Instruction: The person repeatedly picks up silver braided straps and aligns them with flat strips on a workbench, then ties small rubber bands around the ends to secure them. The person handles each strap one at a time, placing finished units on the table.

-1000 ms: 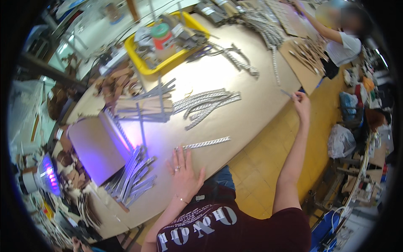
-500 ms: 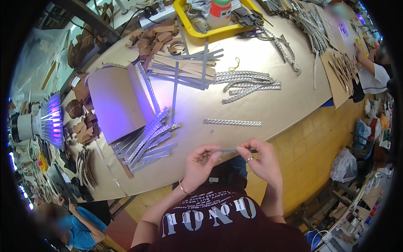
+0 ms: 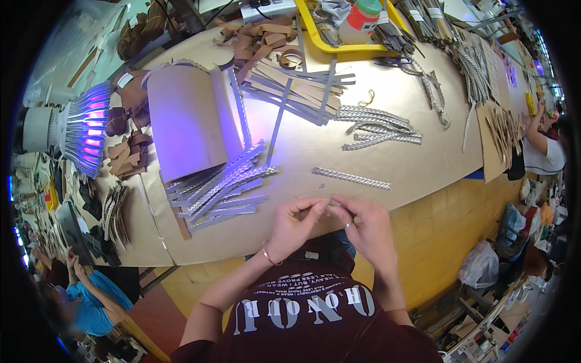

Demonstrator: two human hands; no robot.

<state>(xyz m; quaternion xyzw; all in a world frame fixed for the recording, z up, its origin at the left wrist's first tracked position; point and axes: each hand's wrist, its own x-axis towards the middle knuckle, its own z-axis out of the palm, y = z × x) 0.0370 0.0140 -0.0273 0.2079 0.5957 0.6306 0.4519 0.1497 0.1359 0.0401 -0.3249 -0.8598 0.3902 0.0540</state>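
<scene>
My left hand (image 3: 293, 226) and my right hand (image 3: 367, 227) meet at the fingertips over the table's near edge. Both are closed in a pinch on a thin grey strip, which the fingers now hide almost entirely. Just beyond them lies a single silver braided strip (image 3: 352, 178), with a small grey scrap (image 3: 322, 186) beside it. Farther off is a bunch of silver braided strips (image 3: 382, 128). To the left, more braided strips (image 3: 221, 189) are heaped at the end of a tan curved sheet (image 3: 186, 118).
Flat tan and grey strips (image 3: 296, 91) and brown curled strips (image 3: 266, 37) lie at the back. A yellow tray (image 3: 315, 37) holds a bottle. At the left hangs a finned lamp (image 3: 91, 128). Other people sit at the lower left and far right.
My hands have drawn together, so the grey strip that showed between them is now mostly hidden. The whole view has shifted, with the table's things appearing farther right.
</scene>
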